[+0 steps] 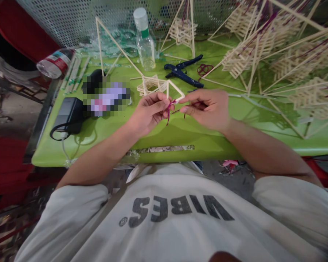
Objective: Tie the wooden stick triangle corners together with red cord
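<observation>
Over the green table [186,138] my left hand [150,111] is closed, pinching a small triangle of pale sticks [175,89] at its lower corner. A dark red thread [168,111] hangs from that corner. My right hand [206,107] is closed too, its thumb and forefinger pinching the other end of the thread right beside the stick triangle. The two hands almost touch.
Blue cutters [182,71] and a coil of red thread [204,68] lie behind the hands. A clear bottle [144,42] stands at the back. Large stick frames [276,54] fill the right. A black adapter [68,114] sits left, and a strip [160,149] lies near the front edge.
</observation>
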A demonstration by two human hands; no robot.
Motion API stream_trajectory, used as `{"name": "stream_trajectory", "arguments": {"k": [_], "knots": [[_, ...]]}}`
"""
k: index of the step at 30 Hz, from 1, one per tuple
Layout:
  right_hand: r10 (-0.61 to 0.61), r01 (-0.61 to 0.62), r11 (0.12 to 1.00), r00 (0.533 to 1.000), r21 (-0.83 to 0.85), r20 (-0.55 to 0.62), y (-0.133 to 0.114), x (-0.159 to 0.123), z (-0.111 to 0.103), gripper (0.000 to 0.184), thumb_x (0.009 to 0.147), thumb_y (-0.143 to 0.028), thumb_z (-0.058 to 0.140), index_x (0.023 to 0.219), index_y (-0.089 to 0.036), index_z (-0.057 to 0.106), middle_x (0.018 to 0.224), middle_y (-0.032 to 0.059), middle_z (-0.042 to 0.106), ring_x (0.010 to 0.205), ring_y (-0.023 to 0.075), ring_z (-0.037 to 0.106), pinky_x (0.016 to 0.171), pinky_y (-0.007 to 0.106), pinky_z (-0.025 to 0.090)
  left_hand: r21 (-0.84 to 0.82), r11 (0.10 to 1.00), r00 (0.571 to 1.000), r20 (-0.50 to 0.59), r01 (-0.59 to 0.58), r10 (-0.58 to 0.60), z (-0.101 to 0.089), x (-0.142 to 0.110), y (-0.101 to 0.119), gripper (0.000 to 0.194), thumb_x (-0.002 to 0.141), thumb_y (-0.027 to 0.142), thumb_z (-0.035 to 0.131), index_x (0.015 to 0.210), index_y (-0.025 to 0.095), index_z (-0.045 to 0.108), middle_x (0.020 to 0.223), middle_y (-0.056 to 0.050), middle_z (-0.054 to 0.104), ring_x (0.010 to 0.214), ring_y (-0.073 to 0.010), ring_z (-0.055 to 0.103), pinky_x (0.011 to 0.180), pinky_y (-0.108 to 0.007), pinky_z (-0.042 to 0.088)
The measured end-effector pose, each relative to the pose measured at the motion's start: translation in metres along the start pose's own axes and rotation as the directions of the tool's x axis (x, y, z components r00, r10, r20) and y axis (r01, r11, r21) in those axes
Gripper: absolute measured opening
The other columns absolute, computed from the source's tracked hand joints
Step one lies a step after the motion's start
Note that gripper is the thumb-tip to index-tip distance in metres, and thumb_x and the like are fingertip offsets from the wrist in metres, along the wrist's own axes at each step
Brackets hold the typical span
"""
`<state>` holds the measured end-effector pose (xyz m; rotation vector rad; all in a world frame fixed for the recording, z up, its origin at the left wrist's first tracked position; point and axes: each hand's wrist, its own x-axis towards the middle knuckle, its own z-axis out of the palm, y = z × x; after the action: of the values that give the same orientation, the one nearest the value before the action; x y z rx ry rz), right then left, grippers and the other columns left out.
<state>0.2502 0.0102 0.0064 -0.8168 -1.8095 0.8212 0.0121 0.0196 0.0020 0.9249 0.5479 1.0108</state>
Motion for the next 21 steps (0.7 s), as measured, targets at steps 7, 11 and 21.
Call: {"name": "stream_trajectory", "arguments": {"k": [7,11,21], "knots": [[0.009,-0.016,0.998,0.994,-0.056,-0.112,-0.006,0.012,-0.017,0.044,0.110,-0.070,0.076,0.103,-0.029,0.090,0.067,0.0013,0.060,0.057,0.0171,0.045,0.056,0.038,0.035,0.160,0.982,0.995,0.016,-0.102,0.101,0.001,-0.002,-0.002,0.042,0.084,0.047,0.110,0.095,0.019,0.081,0.082,0.001,0.080,0.067,-0.0084,0.074,0.064,-0.018,0.063],[0.071,-0.068,0.992,0.997,0.105,-0.027,-0.006,0.017,-0.024,0.037,0.107,-0.066,0.083,0.106,-0.029,0.089,0.070,0.0020,0.068,0.061,0.0200,0.058,0.062,0.040,0.049,0.177,0.981,0.995,0.075,-0.081,0.069,-0.003,-0.003,-0.005,0.046,0.084,0.044,0.110,0.112,0.020,0.083,0.088,-0.001,0.084,0.079,-0.0117,0.081,0.073,-0.020,0.067],[0.069,-0.096,0.955,0.992,0.280,0.106,-0.016,0.011,-0.020,0.033,0.104,-0.058,0.090,0.105,-0.025,0.089,0.083,0.0055,0.082,0.071,0.0199,0.073,0.066,0.036,0.061,0.140,0.989,0.991,0.129,-0.042,0.024,-0.004,-0.002,-0.007,0.038,0.086,0.044,0.108,0.110,0.021,0.091,0.096,-0.004,0.086,0.080,-0.0118,0.079,0.074,-0.022,0.066]]}}
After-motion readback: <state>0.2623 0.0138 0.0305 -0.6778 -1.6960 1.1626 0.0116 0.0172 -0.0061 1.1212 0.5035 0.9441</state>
